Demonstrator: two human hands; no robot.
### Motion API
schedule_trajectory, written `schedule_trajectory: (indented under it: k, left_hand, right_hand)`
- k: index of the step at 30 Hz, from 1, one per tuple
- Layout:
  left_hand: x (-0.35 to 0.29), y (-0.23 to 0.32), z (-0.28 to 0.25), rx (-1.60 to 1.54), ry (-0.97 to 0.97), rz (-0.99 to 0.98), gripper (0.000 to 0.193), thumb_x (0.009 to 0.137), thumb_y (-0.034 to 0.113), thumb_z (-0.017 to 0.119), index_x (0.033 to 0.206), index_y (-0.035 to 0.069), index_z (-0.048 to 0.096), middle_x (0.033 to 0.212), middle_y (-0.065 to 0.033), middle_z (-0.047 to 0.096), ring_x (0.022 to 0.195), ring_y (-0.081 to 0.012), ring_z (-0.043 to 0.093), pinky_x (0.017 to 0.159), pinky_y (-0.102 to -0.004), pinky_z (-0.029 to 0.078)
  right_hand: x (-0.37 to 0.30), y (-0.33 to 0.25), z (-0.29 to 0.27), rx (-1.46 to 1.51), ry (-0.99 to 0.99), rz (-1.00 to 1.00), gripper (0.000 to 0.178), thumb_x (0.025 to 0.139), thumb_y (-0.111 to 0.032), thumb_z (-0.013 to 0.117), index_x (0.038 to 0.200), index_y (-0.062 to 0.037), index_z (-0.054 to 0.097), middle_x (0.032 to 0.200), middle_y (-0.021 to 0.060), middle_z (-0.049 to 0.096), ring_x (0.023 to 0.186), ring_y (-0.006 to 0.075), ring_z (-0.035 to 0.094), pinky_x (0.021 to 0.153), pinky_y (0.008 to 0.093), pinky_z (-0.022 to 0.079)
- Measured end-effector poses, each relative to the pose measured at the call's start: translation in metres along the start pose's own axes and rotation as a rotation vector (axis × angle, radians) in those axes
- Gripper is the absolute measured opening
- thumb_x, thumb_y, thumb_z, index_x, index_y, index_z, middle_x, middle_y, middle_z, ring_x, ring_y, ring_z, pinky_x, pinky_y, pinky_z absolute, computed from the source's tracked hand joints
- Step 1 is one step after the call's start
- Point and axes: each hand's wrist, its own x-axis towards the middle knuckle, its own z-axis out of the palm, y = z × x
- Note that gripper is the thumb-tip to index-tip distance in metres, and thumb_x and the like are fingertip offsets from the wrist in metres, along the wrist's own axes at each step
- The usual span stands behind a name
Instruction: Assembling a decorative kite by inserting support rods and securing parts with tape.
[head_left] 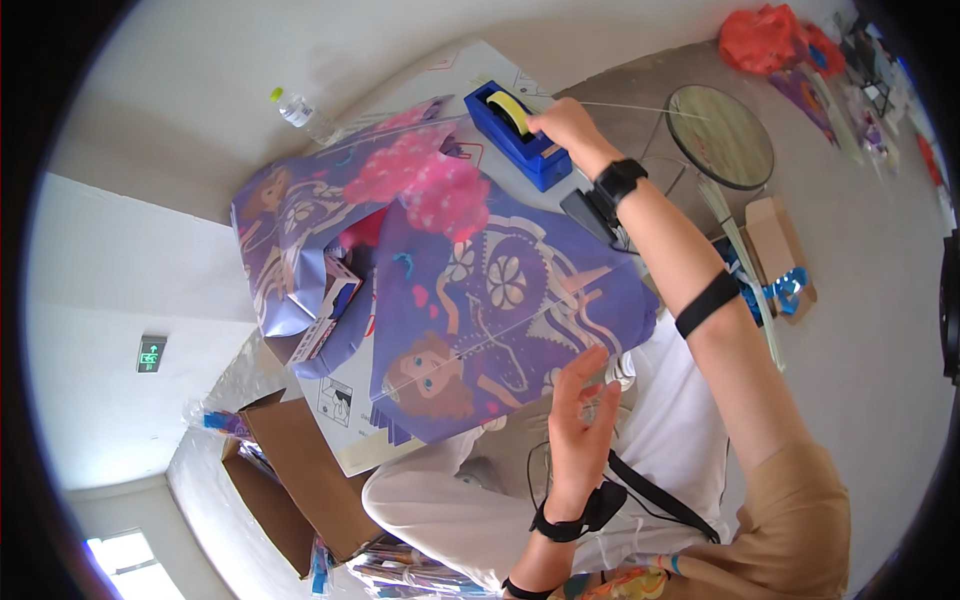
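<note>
Purple kite (500, 310): thin printed sheet, cartoon girl figure at its lower left, white flower motif near the middle, pink hearts. It lies spread flat, tilted, across a white cardboard surface, with a thin rod crossing it diagonally. Lower right edge touches the fingertips of the left hand (578, 420).

Blue tape dispenser (518, 133): blocky, deep blue, stands upright just beyond the kite's top edge. A roll of yellow tape (508, 108) sits in its cradle; the right hand (566, 126) pinches at the tape end.
</note>
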Motion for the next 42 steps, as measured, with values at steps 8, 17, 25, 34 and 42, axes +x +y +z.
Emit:
schedule_trajectory:
  k: [8, 17, 25, 34, 42]
  left_hand:
    - [-0.017, 0.014, 0.007, -0.112, -0.068, -0.032, 0.038, 0.094, 0.001, 0.058, 0.131, -0.003, 0.053, 0.131, -0.0096, 0.056, 0.124, -0.0187, 0.051, 0.1, -0.0316, 0.042]
    - [0.081, -0.001, 0.048, -0.583, 0.065, -0.135, 0.034, 0.096, 0.013, 0.057, 0.127, -0.001, 0.053, 0.12, -0.0092, 0.059, 0.11, -0.0192, 0.057, 0.095, -0.0329, 0.046]
    - [0.247, -0.053, 0.024, -0.928, 0.246, -0.332, 0.024, 0.093, 0.016, 0.063, 0.105, -0.003, 0.055, 0.108, -0.0144, 0.06, 0.1, -0.0257, 0.061, 0.086, -0.0376, 0.055]
    - [0.325, -0.047, 0.027, -0.729, 0.268, -0.324, 0.052, 0.088, 0.042, 0.069, 0.111, -0.003, 0.056, 0.11, -0.0135, 0.063, 0.103, -0.0275, 0.062, 0.084, -0.0381, 0.055]
    - [0.325, -0.038, 0.029, -0.769, 0.269, -0.328, 0.044, 0.087, 0.032, 0.073, 0.107, -0.004, 0.058, 0.106, -0.0122, 0.063, 0.1, -0.0245, 0.063, 0.086, -0.0344, 0.055]
  right_hand:
    - [-0.202, 0.055, -0.098, 0.342, -0.198, 0.062, 0.027, 0.087, -0.029, 0.068, 0.088, -0.0023, 0.07, 0.088, 0.0027, 0.068, 0.088, 0.01, 0.06, 0.081, 0.0247, 0.043]
    - [-0.395, 0.083, -0.193, 0.428, -0.06, 0.308, 0.013, 0.091, -0.013, 0.06, 0.086, -0.0027, 0.066, 0.087, 0.0001, 0.065, 0.087, 0.0095, 0.058, 0.083, 0.024, 0.042]
    - [-0.392, 0.095, -0.189, 0.465, -0.078, 0.304, 0.011, 0.092, -0.014, 0.064, 0.087, -0.0039, 0.066, 0.086, -0.0008, 0.065, 0.085, 0.008, 0.057, 0.08, 0.0237, 0.041]
    - [-0.388, 0.114, -0.193, 0.419, -0.065, 0.311, 0.013, 0.093, -0.013, 0.061, 0.083, -0.0042, 0.061, 0.088, 0.0, 0.062, 0.087, 0.0094, 0.055, 0.081, 0.0253, 0.04]
    - [-0.405, 0.12, -0.197, 0.503, -0.037, 0.408, 0.011, 0.089, -0.009, 0.061, 0.081, -0.0019, 0.06, 0.087, 0.0023, 0.061, 0.083, 0.012, 0.056, 0.081, 0.0274, 0.04]
